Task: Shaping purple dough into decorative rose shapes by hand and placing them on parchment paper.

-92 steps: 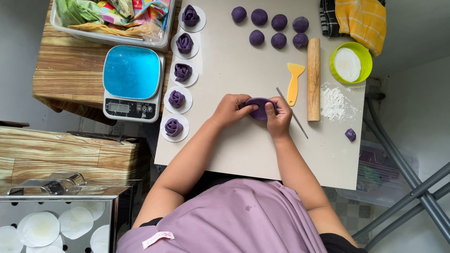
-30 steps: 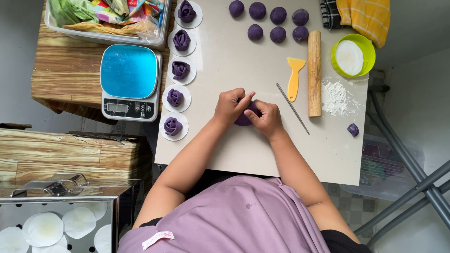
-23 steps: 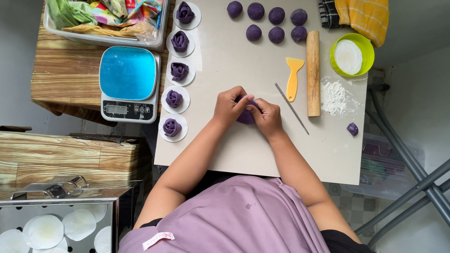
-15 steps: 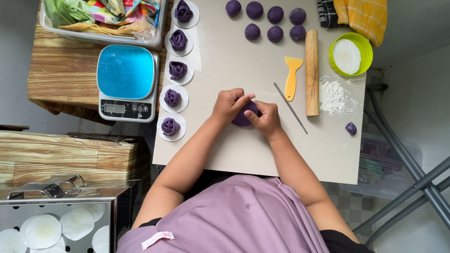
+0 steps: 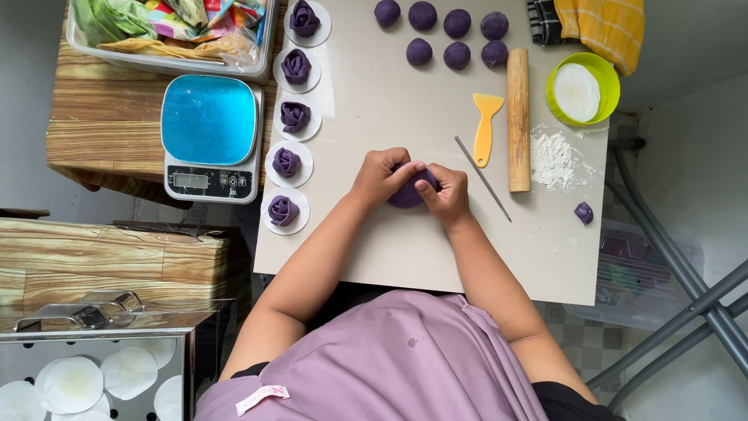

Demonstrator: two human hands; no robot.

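A piece of purple dough [image 5: 406, 193] lies on the beige work board [image 5: 366, 242] near its middle. My left hand [image 5: 382, 175] presses on it from the left, fingers curled over its top. My right hand [image 5: 446, 193] grips it from the right, and the two hands meet over the dough. Most of the dough is hidden under my fingers. A thin metal skewer [image 5: 483, 178] lies just right of my right hand.
Several purple dough roses on white paper rounds [image 5: 290, 163] line the board's left edge. Several purple dough balls [image 5: 456, 37] sit at the back. A yellow scraper [image 5: 485, 127], wooden rolling pin [image 5: 518, 119], flour pile [image 5: 555, 160], green bowl [image 5: 583, 90], and blue kitchen scale [image 5: 209, 138] surround the board.
Both hands have stayed on the dough, with fingers shifting and closing in around it. The camera view has drifted slightly.
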